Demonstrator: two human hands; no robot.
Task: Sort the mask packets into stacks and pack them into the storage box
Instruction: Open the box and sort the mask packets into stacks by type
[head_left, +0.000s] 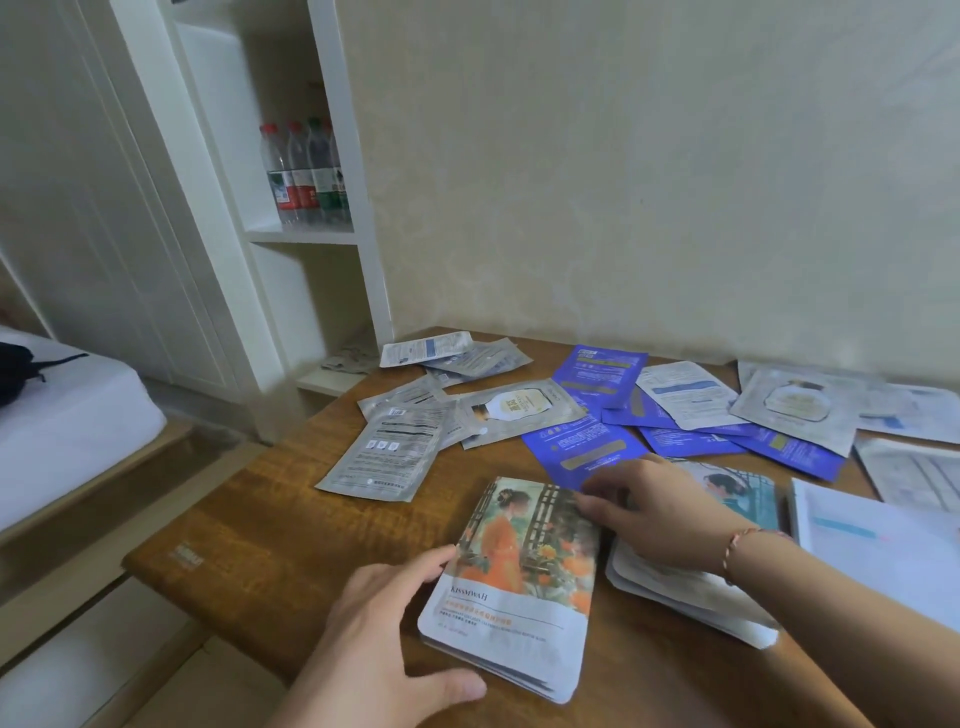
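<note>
At the near edge of the wooden surface (270, 530), a person squares up a stack of orange-illustrated mask packets (514, 582): the left hand (374, 623) lies spread against its left side, thumb along the bottom corner, while the right hand (654, 512) reaches over, fingers extended onto the top right corner, its grip not closed round anything. Just right sits a second stack of teal-illustrated packets (727, 545), partly under the right forearm, with white packets (872, 540) beyond. Farther back, grey foil packets (384, 452), blue packets (587, 447) and pale ones (800, 405) lie scattered and unsorted. No storage box shows, so sorting looks barely half done and packing not yet begun.
</note>
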